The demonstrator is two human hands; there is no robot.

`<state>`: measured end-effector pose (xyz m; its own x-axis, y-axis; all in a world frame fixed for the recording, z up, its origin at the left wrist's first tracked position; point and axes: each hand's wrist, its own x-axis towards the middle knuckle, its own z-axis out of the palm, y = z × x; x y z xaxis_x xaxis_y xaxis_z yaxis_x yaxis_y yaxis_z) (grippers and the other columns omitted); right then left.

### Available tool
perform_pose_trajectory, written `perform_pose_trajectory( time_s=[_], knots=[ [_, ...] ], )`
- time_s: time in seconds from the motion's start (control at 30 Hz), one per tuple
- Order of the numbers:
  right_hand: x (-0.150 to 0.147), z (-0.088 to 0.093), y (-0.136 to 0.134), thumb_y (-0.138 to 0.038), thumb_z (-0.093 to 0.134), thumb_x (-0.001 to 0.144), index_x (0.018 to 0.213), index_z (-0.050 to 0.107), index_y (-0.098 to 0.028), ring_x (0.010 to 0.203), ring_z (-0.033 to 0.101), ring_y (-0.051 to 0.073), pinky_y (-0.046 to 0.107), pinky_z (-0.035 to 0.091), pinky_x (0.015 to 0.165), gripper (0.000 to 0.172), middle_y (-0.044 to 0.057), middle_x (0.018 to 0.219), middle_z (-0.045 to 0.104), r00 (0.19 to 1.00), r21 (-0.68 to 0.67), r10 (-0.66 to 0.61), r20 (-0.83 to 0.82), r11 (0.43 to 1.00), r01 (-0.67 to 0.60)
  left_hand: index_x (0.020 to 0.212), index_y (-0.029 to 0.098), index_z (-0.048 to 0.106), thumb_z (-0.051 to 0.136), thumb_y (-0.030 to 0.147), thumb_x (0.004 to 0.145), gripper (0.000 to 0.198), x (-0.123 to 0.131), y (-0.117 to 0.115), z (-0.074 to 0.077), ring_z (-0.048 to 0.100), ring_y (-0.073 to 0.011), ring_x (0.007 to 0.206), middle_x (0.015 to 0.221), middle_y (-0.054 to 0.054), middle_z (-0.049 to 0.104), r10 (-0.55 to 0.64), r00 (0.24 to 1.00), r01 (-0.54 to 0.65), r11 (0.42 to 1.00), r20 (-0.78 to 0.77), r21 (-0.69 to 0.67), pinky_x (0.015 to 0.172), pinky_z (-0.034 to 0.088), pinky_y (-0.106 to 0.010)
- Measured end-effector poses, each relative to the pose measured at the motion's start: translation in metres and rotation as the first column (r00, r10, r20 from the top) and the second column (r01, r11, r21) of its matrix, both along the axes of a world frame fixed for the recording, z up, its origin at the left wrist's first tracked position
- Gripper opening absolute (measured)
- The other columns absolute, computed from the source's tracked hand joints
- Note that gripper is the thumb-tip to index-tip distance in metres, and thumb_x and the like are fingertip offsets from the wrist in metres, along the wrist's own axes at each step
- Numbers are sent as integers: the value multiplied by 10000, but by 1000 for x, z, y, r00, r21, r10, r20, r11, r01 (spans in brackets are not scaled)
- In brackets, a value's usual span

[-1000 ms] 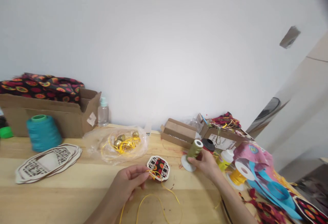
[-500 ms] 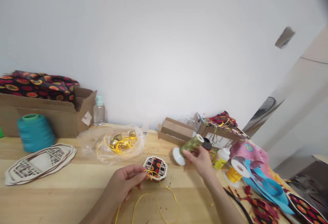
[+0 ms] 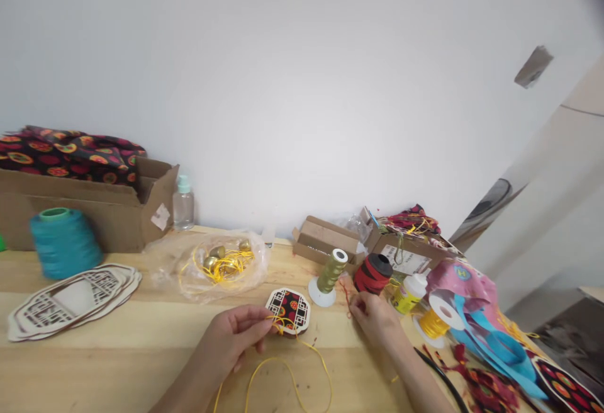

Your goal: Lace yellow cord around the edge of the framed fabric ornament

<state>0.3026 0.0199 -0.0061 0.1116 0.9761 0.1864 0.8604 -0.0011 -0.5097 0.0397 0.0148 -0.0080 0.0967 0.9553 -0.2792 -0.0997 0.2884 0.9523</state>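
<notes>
My left hand (image 3: 240,336) pinches yellow cord (image 3: 272,323) at the near left edge of a small ornament (image 3: 289,310) with a white lattice frame and dark patterned fabric. From there the cord (image 3: 255,372) loops down over the table. My right hand (image 3: 375,315) is closed, its fingertips on a thin red thread (image 3: 345,288) in front of a spool of red and black thread (image 3: 372,274). An olive thread spool (image 3: 331,272) stands upright on its white base left of that hand, apart from it. The right fingertips are partly hidden.
A plastic bag (image 3: 189,274) holds brass bells and yellow cord. Left are a teal thread cone (image 3: 65,243), stacked lattice panels (image 3: 70,303) and a cardboard box (image 3: 94,218). Right are a glue bottle (image 3: 409,293), a yellow cord spool (image 3: 435,322) and blue ribbon (image 3: 504,350).
My right hand has let go of the olive spool, which went from tilted to upright. That hand has moved down and right to the red thread. My left hand stays at the ornament.
</notes>
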Motion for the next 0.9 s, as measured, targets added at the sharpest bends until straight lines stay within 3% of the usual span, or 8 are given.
perform_pose_trajectory(
  time_s=[0.23, 0.33, 0.4, 0.57, 0.7, 0.73, 0.83, 0.9],
  knots=[
    [41, 30, -26, -339, 412, 679, 584, 489, -196, 467, 489, 155, 250, 364, 473, 189, 3, 505, 539, 993, 47, -111, 47, 993, 109, 653, 136, 625, 686, 329, 467, 275, -1, 1, -2, 425, -63, 312, 401, 21, 580, -4, 1000, 4, 1000, -13, 12, 256, 186, -109],
    [48, 45, -40, -389, 414, 694, 626, 487, -196, 443, 462, 136, 234, 363, 446, 217, -7, 505, 517, 993, 141, -108, -51, 983, 114, 692, 125, 627, 676, 340, 490, 299, -1, 1, -5, 359, -36, 268, 377, 27, 567, -22, 999, 23, 1000, -41, 10, 257, 172, -106],
    [52, 52, -45, -407, 431, 689, 670, 489, -187, 467, 470, 137, 227, 366, 436, 229, 3, 544, 530, 979, 216, -132, -154, 963, 163, 695, 124, 629, 679, 334, 488, 299, -1, 2, -7, 394, -46, 290, 399, 20, 579, -14, 999, 14, 1000, -38, 13, 254, 188, -103],
    [56, 67, -51, -407, 480, 656, 707, 489, -169, 527, 507, 149, 225, 390, 450, 244, 22, 606, 553, 870, 355, -309, -385, 820, 448, 669, 127, 629, 690, 295, 468, 269, -1, 1, -3, 467, -78, 346, 415, 14, 583, 17, 1000, -17, 1000, -16, 12, 247, 214, -100],
    [49, 70, -52, -416, 475, 688, 788, 500, -163, 497, 496, 125, 210, 389, 439, 273, 32, 665, 568, 827, 444, -328, -457, 722, 531, 663, 127, 627, 693, 298, 464, 271, 0, 0, -1, 469, -77, 352, 421, 16, 590, 23, 1000, -23, 1000, -5, 16, 247, 212, -99],
    [48, 70, -51, -421, 465, 693, 795, 508, -162, 480, 492, 124, 212, 388, 434, 282, 34, 658, 572, 842, 441, -332, -426, 736, 513, 657, 129, 626, 695, 295, 461, 266, 0, 0, -1, 474, -79, 357, 426, 16, 592, 27, 1000, -27, 1000, -3, 14, 247, 218, -101],
    [50, 64, -42, -411, 447, 687, 780, 559, -168, 464, 511, 150, 232, 384, 439, 284, 30, 577, 580, 918, 321, -352, -181, 861, 394, 652, 130, 626, 692, 286, 470, 249, -1, 0, -2, 469, -75, 346, 420, 19, 587, 25, 1000, -25, 1000, -12, 18, 247, 221, -103],
    [48, 59, -37, -418, 428, 698, 747, 587, -179, 486, 529, 176, 243, 368, 444, 291, 33, 538, 580, 926, 245, -379, 6, 898, 366, 658, 127, 623, 686, 288, 482, 246, -1, 0, -3, 468, -72, 345, 425, 20, 586, 24, 1000, -24, 999, -18, 21, 246, 218, -99]
  ],
)
